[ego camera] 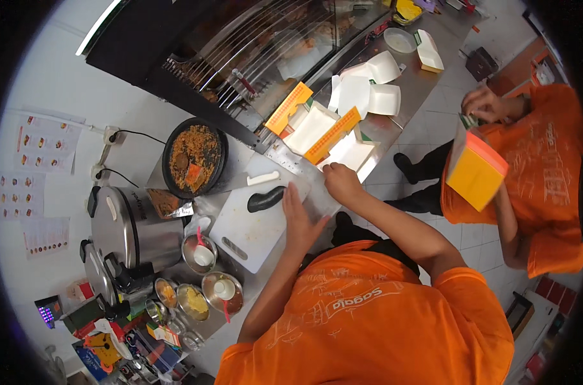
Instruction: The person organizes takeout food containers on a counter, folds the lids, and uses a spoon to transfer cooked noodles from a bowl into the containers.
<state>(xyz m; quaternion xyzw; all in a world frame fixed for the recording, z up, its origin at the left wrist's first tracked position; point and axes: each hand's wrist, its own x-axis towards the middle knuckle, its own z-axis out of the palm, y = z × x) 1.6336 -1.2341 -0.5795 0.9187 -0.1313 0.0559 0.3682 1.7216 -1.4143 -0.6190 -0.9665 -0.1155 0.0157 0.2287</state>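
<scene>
My left hand [299, 219] is held flat with the thumb apart, at the right edge of a white cutting board [243, 228]. Its fingertips are beside a dark, curved thing [266, 199], perhaps a cucumber, lying on the board. A white-handled knife [262, 178] lies just beyond, its blade hard to make out. My right hand [343, 184] has curled fingers at the near corner of an open paper food box [349, 153]; whether they grip its edge is hidden. Another open yellow-and-white box [311, 126] stands beside it.
Left of the board are a black pot of fried rice [194, 154], a large steel cooker [128, 226] and steel bowls [199, 255]. A glass display case [282, 43] borders the counter. More white boxes [385, 98] lie farther along. A co-worker [537, 159] at right holds a yellow box [479, 171].
</scene>
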